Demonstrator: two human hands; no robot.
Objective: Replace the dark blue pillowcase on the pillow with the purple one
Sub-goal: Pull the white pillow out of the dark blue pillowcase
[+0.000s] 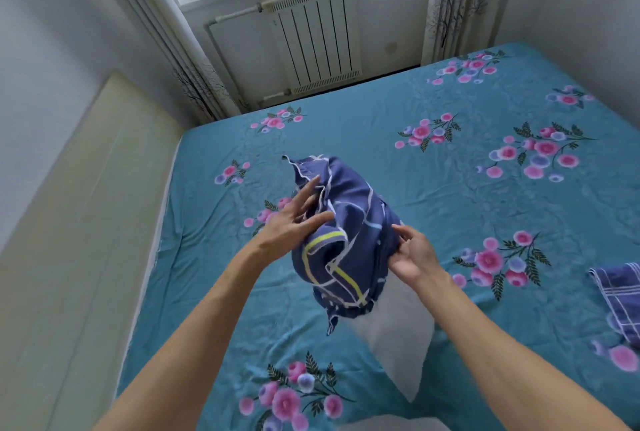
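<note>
Right hand [414, 257] pinches the side of the dark blue pillowcase with white and yellow line pattern [346, 243], thumb and fingertips closed on a fold of cloth; left hand [298, 219] lies against the bunched upper part of the same case with fingers spread and nearly straight, so it touches rather than grips, as far as can be seen. Pillowcase is gathered up around the far end of the white pillow [398, 340], held above the teal floral bedsheet [450, 195]; the near part of the pillow is bare and points down toward the sheet. Judgement: removal is partly done, roughly half the pillow is exposed, and the case is not yet off. Still to do: free the rest of the pillow, set the blue case aside, fit the purple one. A folded purple cloth with pale checked lines [620, 299] lies on the sheet to the right of the pillow, well apart, cut by the frame edge; probably the replacement, not certain. Open sheet surrounds the pillow on all sides. Left of the pillow the mattress edge meets a cream padded panel [79, 240]; beyond the pillow, a white radiator [317, 39] under the window, well clear.
</note>
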